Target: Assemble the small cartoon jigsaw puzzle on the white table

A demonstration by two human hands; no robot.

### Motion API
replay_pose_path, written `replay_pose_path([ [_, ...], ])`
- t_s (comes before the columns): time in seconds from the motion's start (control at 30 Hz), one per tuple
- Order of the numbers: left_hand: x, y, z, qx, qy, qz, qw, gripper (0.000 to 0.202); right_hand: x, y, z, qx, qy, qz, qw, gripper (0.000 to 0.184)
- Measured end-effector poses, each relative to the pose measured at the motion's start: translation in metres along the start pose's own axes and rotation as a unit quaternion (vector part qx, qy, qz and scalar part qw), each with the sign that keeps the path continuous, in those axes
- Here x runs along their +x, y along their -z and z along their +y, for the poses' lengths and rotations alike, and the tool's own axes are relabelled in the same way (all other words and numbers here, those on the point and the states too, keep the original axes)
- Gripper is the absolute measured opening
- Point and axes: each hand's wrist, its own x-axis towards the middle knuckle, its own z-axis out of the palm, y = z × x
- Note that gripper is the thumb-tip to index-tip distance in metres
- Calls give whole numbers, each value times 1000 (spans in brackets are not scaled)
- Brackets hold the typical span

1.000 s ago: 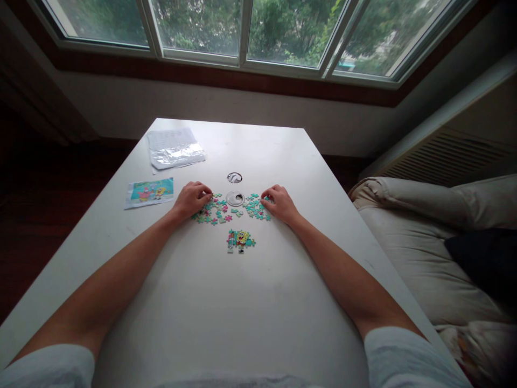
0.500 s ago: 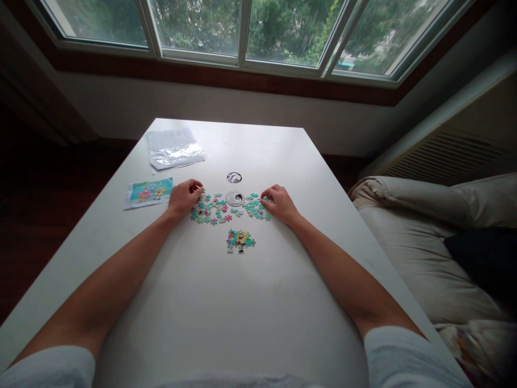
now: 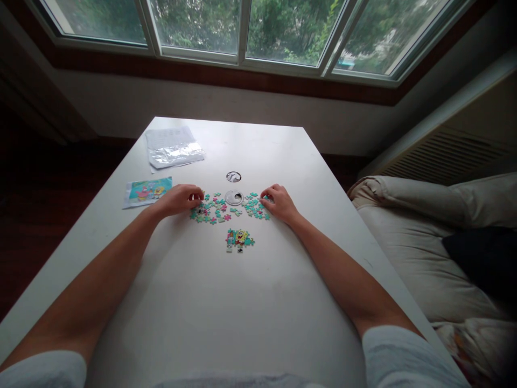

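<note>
My left hand rests at the left edge of a loose pile of puzzle pieces, fingers bent and a gap between thumb and fingertips. At the right, my right hand touches the edge of a second pile of mostly teal pieces; its fingers are curled, apart from the thumb, with no piece visible in them. Nearer to me lies a small joined puzzle section showing a yellow cartoon figure. Behind the left hand is a picture sheet with cartoon figures on teal, partly covered by my wrist.
Between the piles sits a round metallic disc, with a round hole in the table behind it. A clear plastic packet with papers lies at the back left. A beige sofa stands along the table's right side.
My left hand has turned and shifted a little, its wrist moving left over the picture sheet and its fingertips lower by the pieces. My right hand stays in place.
</note>
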Motion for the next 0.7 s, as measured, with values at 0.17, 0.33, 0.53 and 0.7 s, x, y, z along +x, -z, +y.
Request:
replay_pose_path([
  [0.17,-8,14,16,47,-42,-93,994,25,-1,0,0,1,-2,0,1000,13],
  [0.33,-13,14,23,75,-64,-85,991,19,-1,1,0,2,-2,-1,1000,13],
  [0.53,-20,12,21,86,-38,-51,994,19,-1,-1,1,3,-2,-2,1000,13],
  [0.7,-22,12,21,94,-59,-64,992,14,-1,0,1,8,0,-2,1000,13],
])
